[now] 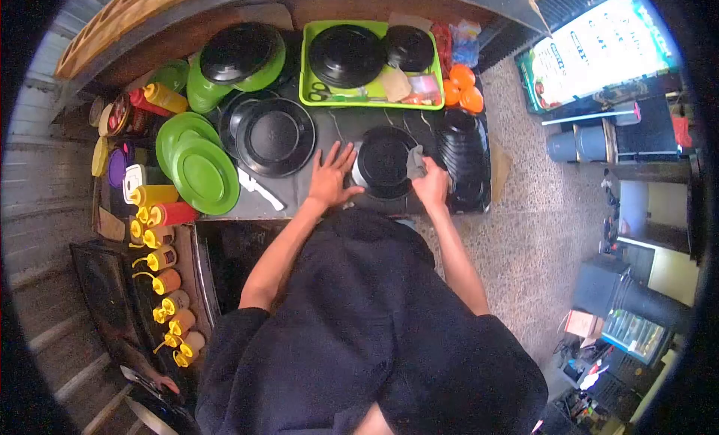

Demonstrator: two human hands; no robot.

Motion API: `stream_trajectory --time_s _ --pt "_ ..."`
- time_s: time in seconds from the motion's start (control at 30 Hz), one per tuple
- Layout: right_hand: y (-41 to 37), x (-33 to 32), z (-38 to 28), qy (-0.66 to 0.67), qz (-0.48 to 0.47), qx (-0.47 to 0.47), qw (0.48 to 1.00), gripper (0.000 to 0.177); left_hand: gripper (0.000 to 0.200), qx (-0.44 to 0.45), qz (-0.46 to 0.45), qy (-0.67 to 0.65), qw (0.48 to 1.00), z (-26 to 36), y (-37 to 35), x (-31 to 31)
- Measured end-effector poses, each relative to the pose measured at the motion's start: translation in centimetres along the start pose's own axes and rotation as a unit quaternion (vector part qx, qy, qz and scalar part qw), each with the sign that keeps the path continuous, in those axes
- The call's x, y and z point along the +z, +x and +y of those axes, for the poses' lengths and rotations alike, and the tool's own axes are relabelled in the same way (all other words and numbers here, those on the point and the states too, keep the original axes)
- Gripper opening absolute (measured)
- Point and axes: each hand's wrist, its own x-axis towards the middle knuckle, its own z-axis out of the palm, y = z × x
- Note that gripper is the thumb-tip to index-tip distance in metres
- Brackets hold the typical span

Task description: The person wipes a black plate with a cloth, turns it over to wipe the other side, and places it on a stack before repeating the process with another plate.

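Note:
A round black plate (384, 164) lies on the dark tabletop in front of me, with a pale patch along its left side. My left hand (332, 177) is at that left edge, fingers spread and thumb reaching toward the rim; it holds nothing. On the opposite side, my right hand (432, 186) is closed around a grey cloth (416, 162), which touches the plate's right part. Left of my left hand, a wide black plate (275, 138) overlaps another. A white-handled knife (261, 189) lies between it and the green plates (205, 177).
Behind is a lime-green tray (305, 75) bearing black dishes and scissors. Orange round items (462, 88) sit beside it. Stacked black dishes (464, 162) line the right table edge. Several sauce bottles (159, 236) stand at the left. A lit sign (599, 53) is on the right.

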Motion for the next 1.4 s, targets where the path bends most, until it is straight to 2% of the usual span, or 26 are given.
stream_trajectory --time_s 0.1,0.17,0.3,0.37,0.43,0.53,0.57,0.63,0.67,0.7,0.77,0.83,0.9,0.97,1.0,1.07,1.1,1.17,1.3,1.33,1.4 --pt "-1.7 -0.3 -1.5 -0.014 -0.002 0.050 0.999 0.031 0.105 0.002 0.008 -0.005 1.000 0.0 0.0 0.1" --pt "-2.6 -0.7 -2.3 -0.028 -0.015 0.044 0.999 0.029 0.104 0.003 0.007 -0.007 1.000 0.1 -0.1 0.2" --pt "-4.4 -0.9 -3.1 -0.031 -0.046 0.065 0.996 0.035 0.105 0.007 0.015 -0.006 1.000 0.1 0.0 0.3" --pt "-5.6 -1.0 -4.1 -0.011 -0.085 0.077 0.993 0.038 0.112 0.003 0.008 0.012 1.000 0.1 0.0 0.4" --pt "-6.3 -0.4 -4.7 -0.022 -0.115 0.099 0.988 0.044 0.111 0.005 0.017 0.002 1.000 -0.1 -0.1 0.9" --pt "-7.2 0.6 -6.3 -0.064 -0.201 0.065 0.975 0.043 0.112 0.019 0.033 -0.010 0.999 -0.4 -0.2 1.2" --pt "-7.3 0.7 -6.6 -0.064 -0.199 0.067 0.976 0.043 0.112 0.019 0.033 -0.021 0.999 -0.5 -0.2 1.3" --pt "-7.3 1.0 -6.8 -0.071 -0.246 -0.021 0.966 0.041 0.112 0.022 0.034 -0.031 0.999 -0.5 -0.2 1.5" --pt "-7.5 1.5 -7.0 -0.080 -0.240 -0.063 0.965 0.040 0.112 0.019 0.030 -0.034 0.999 -0.4 -0.2 1.5" --pt "-7.6 1.9 -7.2 -0.081 -0.236 -0.064 0.966 0.040 0.113 0.016 0.025 -0.037 0.999 -0.4 -0.2 1.4" --pt "-7.3 2.8 -7.5 -0.024 -0.273 -0.146 0.950 0.039 0.110 0.014 0.020 -0.038 0.999 -0.6 0.0 1.2" --pt "-6.3 2.9 -8.0 -0.020 -0.270 -0.159 0.949 0.034 0.110 0.020 -0.011 -0.009 1.000 -1.1 -0.2 1.5" --pt "-4.7 2.2 -7.6 0.119 -0.240 -0.099 0.958 0.031 0.109 0.021 -0.014 -0.038 0.999 -1.7 -0.7 1.7" --pt "-2.0 -2.5 -9.6 0.137 -0.262 0.026 0.955 0.035 0.108 0.018 0.008 -0.110 0.994 -1.5 -0.5 1.4" --pt "-1.4 -1.9 -7.6 0.129 -0.145 -0.054 0.979 0.033 0.108 0.016 0.005 -0.115 0.993 -1.2 -0.5 0.9" --pt "0.8 -3.4 -7.3 0.087 -0.079 -0.029 0.993 0.033 0.108 0.012 0.007 -0.112 0.994 -0.8 -0.6 0.7" --pt "1.6 -3.6 -7.0 -0.011 -0.035 -0.042 0.998 0.031 0.108 0.011 0.003 -0.110 0.994 -0.8 -0.6 0.6" --pt "3.5 -2.2 -4.9 -0.023 -0.018 -0.096 0.995 0.030 0.113 0.015 0.009 -0.091 0.996 -1.0 -0.6 0.8" --pt "2.7 3.4 -3.4 0.004 -0.009 -0.168 0.986 0.054 0.112 0.012 0.004 -0.093 0.996 -0.8 -0.4 0.7" --pt "2.2 4.3 -4.0 -0.012 -0.032 -0.172 0.985 0.066 0.112 0.012 0.006 -0.094 0.995 -0.7 -0.4 0.7" --pt "1.2 5.3 -5.1 0.001 -0.097 -0.188 0.977 0.069 0.112 0.008 0.004 -0.089 0.996 -0.7 -0.4 0.7"
